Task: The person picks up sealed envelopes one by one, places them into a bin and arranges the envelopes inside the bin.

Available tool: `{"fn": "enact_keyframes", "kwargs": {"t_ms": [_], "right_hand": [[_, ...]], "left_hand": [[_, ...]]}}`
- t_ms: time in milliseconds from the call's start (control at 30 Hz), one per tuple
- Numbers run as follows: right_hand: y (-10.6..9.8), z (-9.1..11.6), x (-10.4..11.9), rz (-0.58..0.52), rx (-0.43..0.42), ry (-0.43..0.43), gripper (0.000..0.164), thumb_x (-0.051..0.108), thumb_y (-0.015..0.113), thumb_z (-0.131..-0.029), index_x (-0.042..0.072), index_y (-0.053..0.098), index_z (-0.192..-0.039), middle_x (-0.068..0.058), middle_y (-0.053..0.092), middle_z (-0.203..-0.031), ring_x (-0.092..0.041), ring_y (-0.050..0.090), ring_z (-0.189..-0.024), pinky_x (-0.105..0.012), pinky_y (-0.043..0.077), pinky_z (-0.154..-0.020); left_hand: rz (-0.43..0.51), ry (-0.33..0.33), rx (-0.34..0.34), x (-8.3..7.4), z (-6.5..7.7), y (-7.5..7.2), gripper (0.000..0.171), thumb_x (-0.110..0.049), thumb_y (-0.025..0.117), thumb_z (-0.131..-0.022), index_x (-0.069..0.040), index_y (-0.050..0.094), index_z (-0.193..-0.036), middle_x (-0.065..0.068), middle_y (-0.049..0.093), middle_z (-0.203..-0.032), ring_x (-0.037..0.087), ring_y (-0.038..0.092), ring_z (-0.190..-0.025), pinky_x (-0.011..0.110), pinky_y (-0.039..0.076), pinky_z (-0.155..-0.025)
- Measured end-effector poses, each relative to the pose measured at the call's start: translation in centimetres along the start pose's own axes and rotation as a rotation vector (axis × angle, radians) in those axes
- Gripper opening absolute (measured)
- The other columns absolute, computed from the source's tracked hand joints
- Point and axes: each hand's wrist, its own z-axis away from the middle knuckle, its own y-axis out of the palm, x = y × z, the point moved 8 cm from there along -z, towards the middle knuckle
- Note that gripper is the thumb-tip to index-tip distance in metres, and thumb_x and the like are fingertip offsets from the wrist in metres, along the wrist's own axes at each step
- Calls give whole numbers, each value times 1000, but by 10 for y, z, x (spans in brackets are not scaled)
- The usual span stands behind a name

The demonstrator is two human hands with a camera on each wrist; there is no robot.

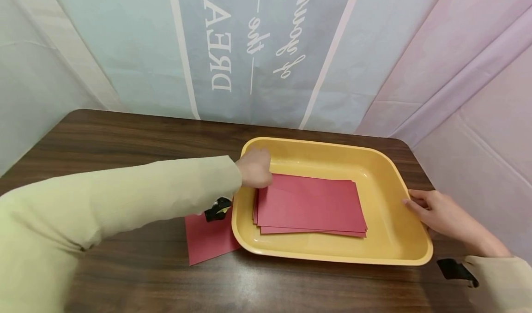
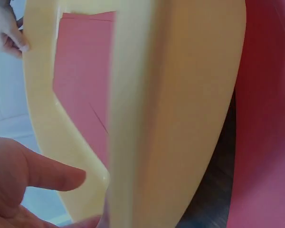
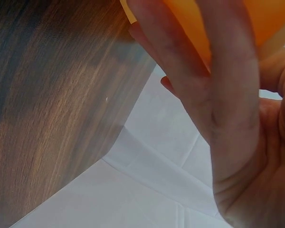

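A yellow plastic tray (image 1: 384,211) holds a loosely squared stack of red paper sheets (image 1: 311,204). My right hand (image 1: 442,213) grips the tray's right rim, thumb on the inner side and fingers outside and beneath. Over the left rim reaches my left hand (image 1: 254,167), blurred, at the stack's upper left corner. The left wrist view shows its thumb (image 2: 57,175) extended and apart from the paper, its other fingers mostly hidden. Another red sheet (image 1: 208,239) lies on the table left of the tray, its right edge covered by it.
The dark wood-grain table (image 1: 137,271) carries the tray on its right side. Behind it hangs a pale blue cloth backdrop (image 1: 145,50) with mirrored lettering, and pinkish white sheeting (image 1: 490,133) closes off the right. Black straps show at both wrists.
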Motion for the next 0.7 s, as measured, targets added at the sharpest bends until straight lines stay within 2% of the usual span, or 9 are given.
{"fn": "enact_keyframes", "kwargs": {"t_ms": [67, 167, 267, 367, 467, 567, 700], "right_hand": [[0, 0, 0, 5, -6, -5, 36, 15, 50, -100, -14, 56, -119, -8, 71, -79, -1, 57, -49, -27, 48, -43], [-1, -1, 1, 8, -10, -14, 35, 15, 50, -100, -13, 57, -119, -7, 71, -79, -1, 57, -50, -27, 48, -44], [-1, -1, 0, -3, -5, -10, 37, 15, 50, -100, -15, 55, -121, -10, 71, -81, -1, 58, -51, -27, 48, -43], [-1, -1, -1, -13, 2, -2, 38, 15, 49, -100, -17, 53, -122, -12, 71, -82, -1, 59, -51, -27, 49, -43], [-1, 0, -1, -15, 5, 1, 38, 15, 49, -101, -17, 53, -122, -12, 71, -82, -2, 59, -50, -28, 49, -43], [-1, 0, 0, -16, 5, 5, 37, 15, 49, -101, -16, 54, -122, -10, 71, -81, -3, 58, -49, -29, 49, -43], [0, 1, 0, -31, 15, 20, 38, 15, 48, -101, -16, 53, -122, -10, 71, -81, -4, 59, -49, -29, 50, -43]], "left_hand": [[25, 24, -47, 4, 3, -5, 29, -13, 52, -90, 3, 50, -114, 17, 48, -111, 23, 48, -84, 31, 42, -73], [82, 44, -111, 12, 6, -13, 29, -19, 52, -94, 1, 52, -116, 15, 46, -113, 25, 51, -86, 35, 43, -79], [132, 76, -203, 20, 10, -25, 25, -19, 54, -94, -1, 57, -111, 15, 49, -111, 26, 51, -93, 37, 43, -85], [168, 108, -297, 29, 14, -36, 20, -15, 56, -92, -1, 61, -105, 16, 53, -106, 27, 50, -97, 38, 42, -87], [185, 103, -358, 41, 17, -42, 19, -13, 55, -91, 0, 61, -102, 17, 54, -104, 28, 52, -96, 40, 43, -87], [168, 84, -361, 55, 18, -43, 19, -9, 51, -91, 2, 59, -104, 19, 53, -105, 30, 52, -95, 42, 43, -88], [100, 81, -264, 71, 18, -37, 24, -6, 53, -89, 3, 57, -111, 21, 51, -110, 28, 53, -90, 42, 45, -83]]}}
